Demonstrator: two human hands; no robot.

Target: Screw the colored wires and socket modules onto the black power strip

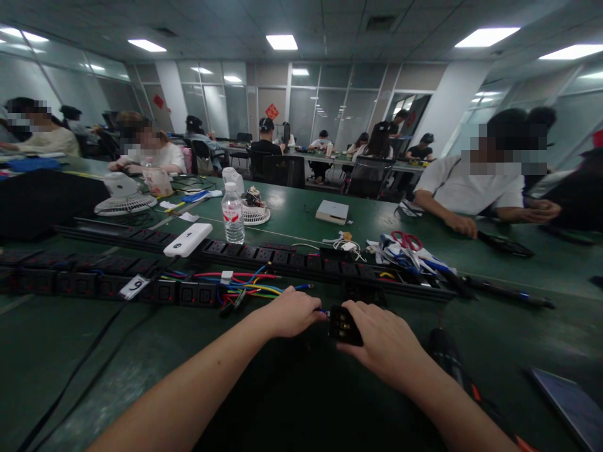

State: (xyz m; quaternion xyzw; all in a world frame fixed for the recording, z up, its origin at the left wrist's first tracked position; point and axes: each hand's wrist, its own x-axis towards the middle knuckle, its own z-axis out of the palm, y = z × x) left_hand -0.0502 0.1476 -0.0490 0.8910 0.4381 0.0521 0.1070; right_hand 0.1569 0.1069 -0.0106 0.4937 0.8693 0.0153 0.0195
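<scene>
My right hand (384, 336) is closed around a small black socket module (343, 325) with brass-coloured contacts. Close beside its left edge, my left hand (296, 312) pinches a thin blue wire (325, 312) that meets the module. Left of my hands, red, blue, yellow and green wires (254, 282) spread from the end of a black row of sockets (188, 293). Behind it lies a long black power strip (282, 256), with a white box (188, 240) resting on it.
A water bottle (233, 213) stands behind the strip. Red-handled scissors (407, 241) lie on a pile at the right. A black tool (450, 358) and a phone-like slab (570, 402) are near my right arm. A co-worker (475, 182) sits across the table (292, 204).
</scene>
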